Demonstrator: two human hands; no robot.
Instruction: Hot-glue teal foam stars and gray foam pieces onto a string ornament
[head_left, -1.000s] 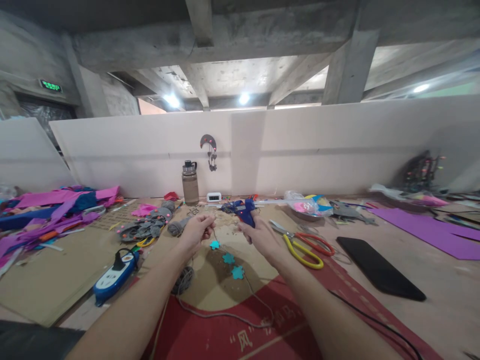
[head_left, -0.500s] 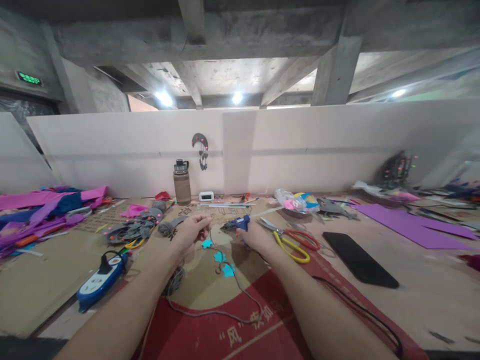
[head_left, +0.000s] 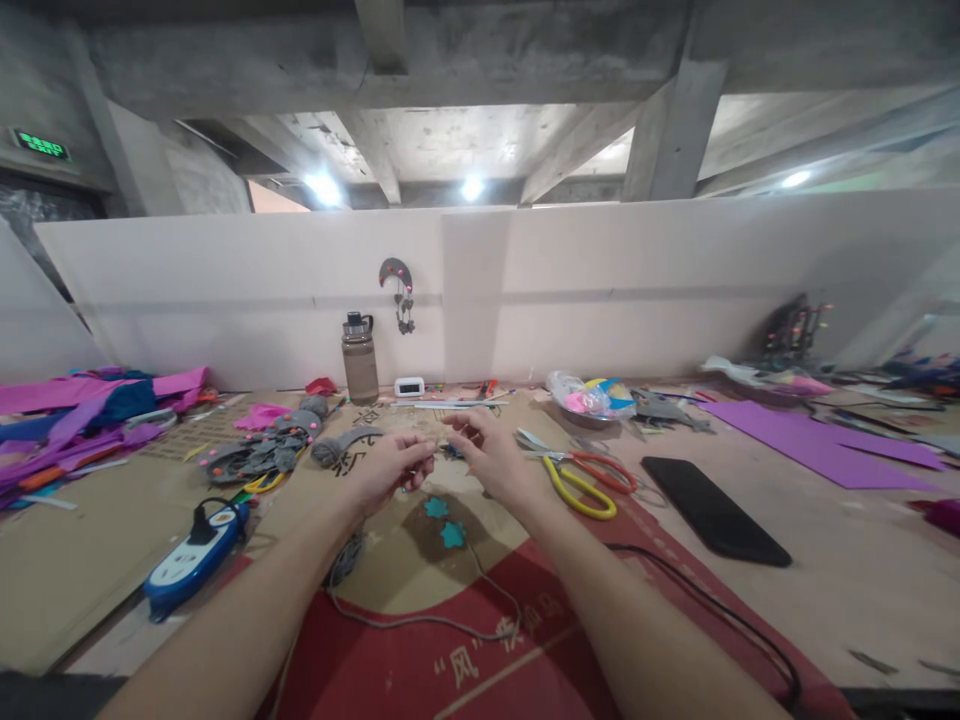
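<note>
My left hand (head_left: pixel 390 468) is closed in a pinch on a grey string (head_left: pixel 420 622) that trails down over the table and loops across the red mat (head_left: pixel 420 670). Teal felt shapes (head_left: pixel 444 520) hang on the string just below my hands. My right hand (head_left: pixel 491 458) is close beside the left one, fingers curled toward the same bit of string; what it pinches is too small to make out. The blue glue gun is mostly hidden behind my right hand.
Yellow-and-red scissors (head_left: pixel 581 478) lie right of my hands, a black phone (head_left: pixel 709 497) further right. A blue power strip (head_left: pixel 187 555) sits at the left, a water bottle (head_left: pixel 359 358) at the back by the white wall, with felt scraps (head_left: pixel 90 415) and purple sheets (head_left: pixel 817 440) at the sides.
My right hand has let go of the blue glue gun, set it down on the table, and moved in to meet the left hand at the string. The view has tilted slightly.
</note>
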